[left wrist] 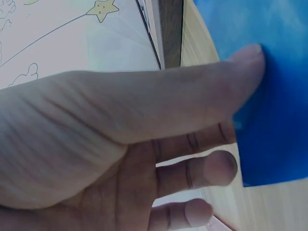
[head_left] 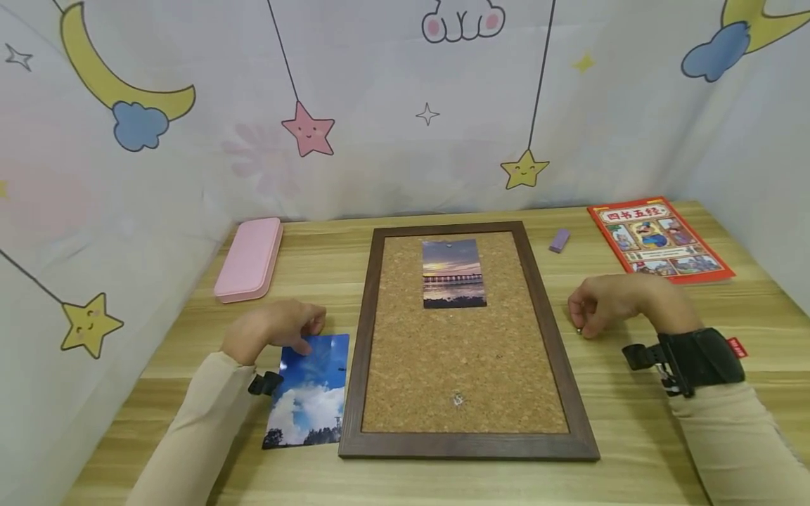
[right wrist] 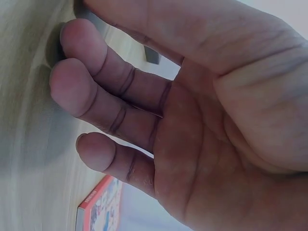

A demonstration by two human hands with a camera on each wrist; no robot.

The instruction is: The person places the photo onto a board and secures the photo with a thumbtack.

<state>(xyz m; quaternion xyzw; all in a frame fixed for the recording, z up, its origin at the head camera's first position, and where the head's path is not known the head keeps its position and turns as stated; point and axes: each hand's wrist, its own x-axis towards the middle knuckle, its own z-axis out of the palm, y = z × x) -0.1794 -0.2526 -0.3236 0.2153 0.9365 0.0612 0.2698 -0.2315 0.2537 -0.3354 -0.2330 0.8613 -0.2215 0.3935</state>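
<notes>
My left hand pinches the top edge of a photo of blue sky and clouds. In the left wrist view the thumb lies on the face of the photo, with fingers behind or beside its edge. Right of the framed corkboard, my right hand holds a tiny shiny thumbtack at its fingertips, close above the table. The right wrist view cuts off those fingertips; the other fingers are half bent. A sunset pier photo hangs on the corkboard under a tack at its top.
A small shiny cluster, too small to make out, sits low on the corkboard. A pink case lies at the back left. At the back right are a purple eraser-like block and a red picture book.
</notes>
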